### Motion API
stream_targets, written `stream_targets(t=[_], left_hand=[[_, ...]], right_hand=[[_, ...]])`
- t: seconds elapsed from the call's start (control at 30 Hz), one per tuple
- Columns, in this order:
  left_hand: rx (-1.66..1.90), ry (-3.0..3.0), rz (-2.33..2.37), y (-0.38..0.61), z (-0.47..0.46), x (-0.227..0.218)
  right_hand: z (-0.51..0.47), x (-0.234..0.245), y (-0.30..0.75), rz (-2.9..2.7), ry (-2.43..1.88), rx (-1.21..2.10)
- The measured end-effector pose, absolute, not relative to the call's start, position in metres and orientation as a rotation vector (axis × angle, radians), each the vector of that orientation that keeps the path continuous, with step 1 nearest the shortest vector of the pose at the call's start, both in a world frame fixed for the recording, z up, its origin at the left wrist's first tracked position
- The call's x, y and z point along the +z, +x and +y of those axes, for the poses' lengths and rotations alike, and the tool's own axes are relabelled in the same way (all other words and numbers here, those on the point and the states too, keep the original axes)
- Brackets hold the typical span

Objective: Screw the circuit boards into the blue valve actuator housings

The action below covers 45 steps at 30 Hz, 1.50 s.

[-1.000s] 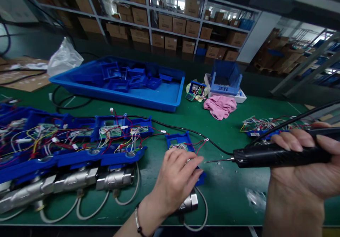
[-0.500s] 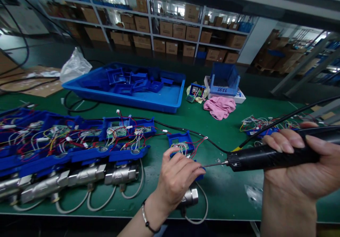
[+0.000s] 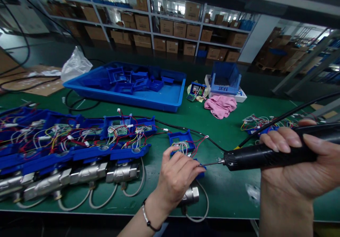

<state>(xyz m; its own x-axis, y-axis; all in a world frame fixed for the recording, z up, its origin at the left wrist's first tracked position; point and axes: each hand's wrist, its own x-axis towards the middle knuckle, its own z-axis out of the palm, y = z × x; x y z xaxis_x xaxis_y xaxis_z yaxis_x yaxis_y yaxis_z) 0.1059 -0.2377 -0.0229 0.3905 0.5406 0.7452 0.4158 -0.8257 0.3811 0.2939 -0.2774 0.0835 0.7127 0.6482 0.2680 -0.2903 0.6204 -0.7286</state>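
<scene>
Driver bit nose-to-nose with the fingertips, lower centre of frame

Right hand [image 3: 300, 166] is wrapped tight round the electric screwdriver [image 3: 265, 155], which lies almost level across the right side, bit pointing left. The tip ends right at the left hand [image 3: 176, 178], whose fingers curl down over the small blue housing [image 3: 183, 141] on the green bench [image 3: 233, 191]. Can't tell if they're pinching a screw.

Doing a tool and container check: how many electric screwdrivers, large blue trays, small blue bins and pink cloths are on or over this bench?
electric screwdriver: 1
large blue tray: 1
small blue bin: 1
pink cloth: 1
Total: 4
</scene>
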Motion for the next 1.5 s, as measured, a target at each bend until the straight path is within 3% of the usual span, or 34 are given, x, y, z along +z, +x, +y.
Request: stream_targets(t=[0.5, 0.83, 1.1, 1.5], left_hand=[[1.322, 2.393, 1.025, 0.091, -0.216, -0.027], [0.702, 2.376, 0.883, 0.094, -0.195, -0.035], [0.373, 2.42, 0.88, 0.098, -0.194, -0.026], [0.394, 2.398, 0.921, 0.098, -0.194, -0.028]], right_hand=[[-0.265, 0.086, 0.285, -0.607, -0.763, 0.513], [-0.23, 0.095, 0.288, -0.704, -0.709, 0.341], [-0.192, 0.062, 0.255, -0.891, -0.805, 0.439], [-0.173, 0.029, 0.244, -0.995, -0.914, 0.483]])
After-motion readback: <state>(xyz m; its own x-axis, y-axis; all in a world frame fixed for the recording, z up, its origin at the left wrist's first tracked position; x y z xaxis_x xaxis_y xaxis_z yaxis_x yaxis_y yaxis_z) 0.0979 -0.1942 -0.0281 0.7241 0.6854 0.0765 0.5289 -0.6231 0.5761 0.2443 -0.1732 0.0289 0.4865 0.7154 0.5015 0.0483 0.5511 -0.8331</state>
